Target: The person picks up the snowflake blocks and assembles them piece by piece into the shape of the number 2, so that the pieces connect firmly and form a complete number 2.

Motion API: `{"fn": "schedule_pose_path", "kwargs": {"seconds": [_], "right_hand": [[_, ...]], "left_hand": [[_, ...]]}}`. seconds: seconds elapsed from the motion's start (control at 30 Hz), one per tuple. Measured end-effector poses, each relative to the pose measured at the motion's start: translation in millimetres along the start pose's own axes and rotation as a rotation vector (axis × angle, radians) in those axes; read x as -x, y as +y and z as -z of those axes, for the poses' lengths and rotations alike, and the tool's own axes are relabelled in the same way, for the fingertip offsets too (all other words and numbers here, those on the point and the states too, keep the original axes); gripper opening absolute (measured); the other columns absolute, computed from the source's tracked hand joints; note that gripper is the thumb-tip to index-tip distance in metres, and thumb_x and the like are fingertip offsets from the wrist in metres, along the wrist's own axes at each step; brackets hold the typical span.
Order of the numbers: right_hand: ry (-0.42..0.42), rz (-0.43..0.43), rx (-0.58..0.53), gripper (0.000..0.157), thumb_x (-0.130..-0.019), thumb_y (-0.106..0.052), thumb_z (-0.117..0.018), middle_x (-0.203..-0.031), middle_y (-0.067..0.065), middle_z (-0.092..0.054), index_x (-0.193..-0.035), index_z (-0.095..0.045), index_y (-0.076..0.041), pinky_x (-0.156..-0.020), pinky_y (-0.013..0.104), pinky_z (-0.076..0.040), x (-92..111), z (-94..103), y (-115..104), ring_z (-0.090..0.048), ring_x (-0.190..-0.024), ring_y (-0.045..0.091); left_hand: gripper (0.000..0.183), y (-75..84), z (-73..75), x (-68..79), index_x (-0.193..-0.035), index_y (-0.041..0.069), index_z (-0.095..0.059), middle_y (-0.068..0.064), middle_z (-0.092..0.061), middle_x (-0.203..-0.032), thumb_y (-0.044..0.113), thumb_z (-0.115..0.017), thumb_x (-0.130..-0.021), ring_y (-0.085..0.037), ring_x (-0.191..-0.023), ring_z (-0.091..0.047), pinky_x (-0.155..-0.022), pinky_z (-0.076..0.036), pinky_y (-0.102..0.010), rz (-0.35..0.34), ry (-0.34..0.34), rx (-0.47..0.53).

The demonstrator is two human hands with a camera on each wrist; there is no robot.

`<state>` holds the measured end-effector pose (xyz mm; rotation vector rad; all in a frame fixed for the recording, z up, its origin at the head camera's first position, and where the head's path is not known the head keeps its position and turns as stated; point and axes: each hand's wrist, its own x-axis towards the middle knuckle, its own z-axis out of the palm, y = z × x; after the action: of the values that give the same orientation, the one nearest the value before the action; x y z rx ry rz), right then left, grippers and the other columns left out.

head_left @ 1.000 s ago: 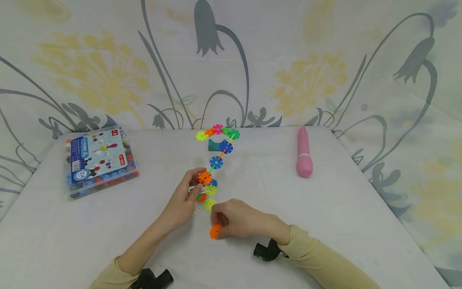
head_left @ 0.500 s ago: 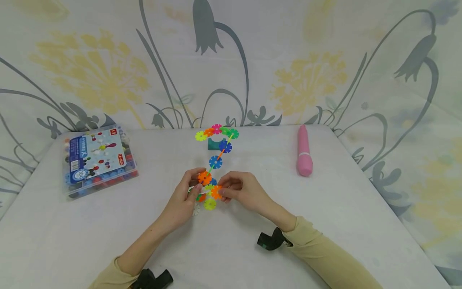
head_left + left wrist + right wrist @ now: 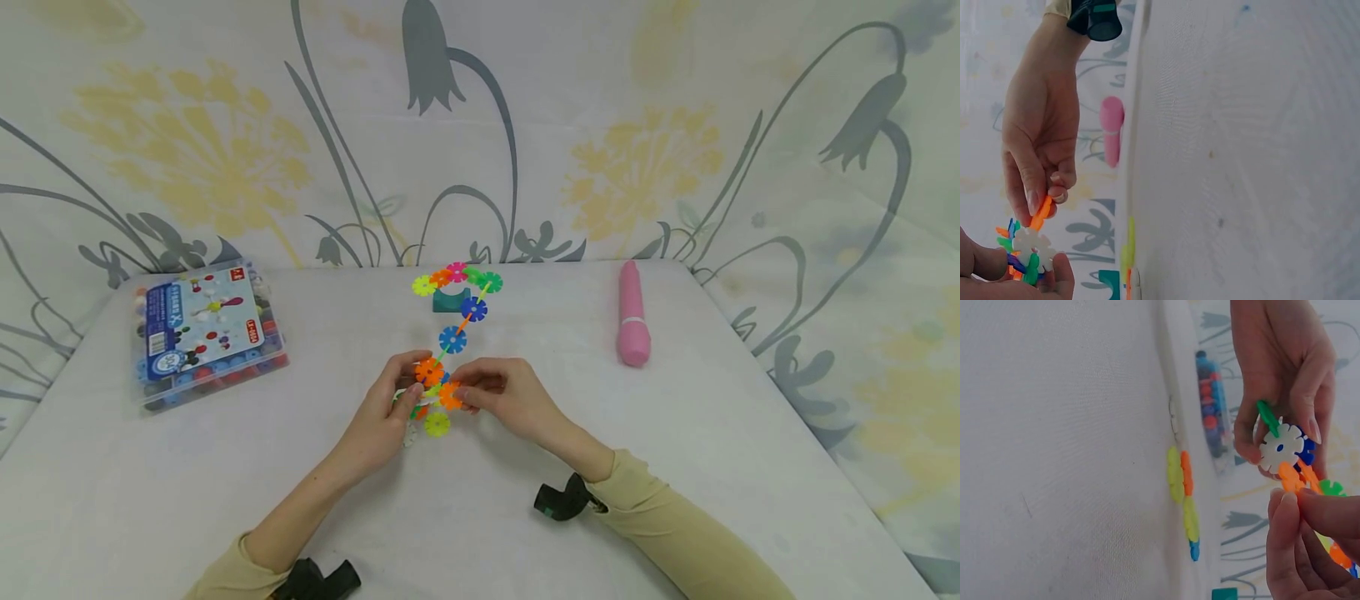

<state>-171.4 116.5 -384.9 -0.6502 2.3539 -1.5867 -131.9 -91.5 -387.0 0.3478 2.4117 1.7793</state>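
My left hand (image 3: 381,417) grips one end of a chain of coloured snowflake discs (image 3: 453,340), which reaches away from me and curves left at its far end. Between thumb and fingers, my right hand (image 3: 513,398) pinches an orange snowflake disc (image 3: 450,396). Both wrist views show this orange disc (image 3: 1290,477) against the edge of a white snowflake disc (image 3: 1280,450) held in the left hand; how deep it sits in the slot I cannot tell. A loose yellow disc (image 3: 437,424) lies below the hands, near several others partly hidden behind the fingers.
At the left stands a clear plastic case (image 3: 210,333) of coloured beads with a printed label. A pink cylindrical object (image 3: 633,315) lies at the right. Behind the chain is a small dark green piece (image 3: 447,301). A patterned cloth (image 3: 645,167) hangs behind the table.
My right hand has brought the orange disc up from the table's near side to the left hand's end of the chain. The chain has shifted slightly right in the last half second.
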Motion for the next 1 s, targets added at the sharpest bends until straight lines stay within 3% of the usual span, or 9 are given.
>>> {"fn": "schedule_pose_path", "kwargs": {"seconds": [0.37, 0.57, 0.83, 1.0], "right_hand": [[0.008, 0.017, 0.008, 0.019, -0.093, -0.003, -0.067, -0.099, 0.015, -0.074, -0.111, -0.072, 0.001, -0.073, 0.027, -0.059, 0.3, -0.1, 0.3, -0.068, -0.074, 0.018], [-0.001, -0.005, -0.029, 0.019, -0.094, -0.004, -0.066, -0.095, 0.016, -0.073, -0.112, -0.071, 0.002, -0.07, 0.028, -0.059, -0.4, -0.4, -0.3, -0.069, -0.072, 0.021], [-0.026, -0.068, -0.082, 0.02, -0.095, -0.004, -0.065, -0.091, 0.015, -0.073, -0.113, -0.069, 0.004, -0.072, 0.029, -0.06, 0.6, -2.5, -1.5, -0.069, -0.071, 0.019], [-0.022, -0.074, -0.12, 0.02, -0.094, -0.004, -0.067, -0.092, 0.015, -0.074, -0.112, -0.07, 0.004, -0.072, 0.03, -0.06, 1.7, -4.9, -0.5, -0.07, -0.072, 0.021]], "left_hand": [[0.041, -0.3, 1.1, -0.2, -0.148, 0.006, -0.037, -0.016, -0.049, -0.134, 0.004, -0.038, -0.107, -0.028, -0.121, -0.052, -0.105, -0.047, -0.036, 0.017, 0.005, 0.022], [0.041, 0.3, 2.0, -0.5, -0.148, 0.006, -0.037, -0.016, -0.049, -0.131, 0.003, -0.039, -0.107, -0.029, -0.118, -0.053, -0.102, -0.048, -0.031, 0.026, 0.006, 0.036], [0.042, 0.3, 1.3, 0.2, -0.148, 0.006, -0.035, -0.016, -0.047, -0.132, 0.002, -0.037, -0.107, -0.028, -0.124, -0.049, -0.108, -0.044, -0.039, 0.033, -0.015, 0.065], [0.042, 1.3, 0.5, 1.1, -0.148, 0.007, -0.035, -0.016, -0.048, -0.131, 0.003, -0.038, -0.107, -0.028, -0.123, -0.049, -0.107, -0.045, -0.038, 0.024, -0.019, 0.053]]}}
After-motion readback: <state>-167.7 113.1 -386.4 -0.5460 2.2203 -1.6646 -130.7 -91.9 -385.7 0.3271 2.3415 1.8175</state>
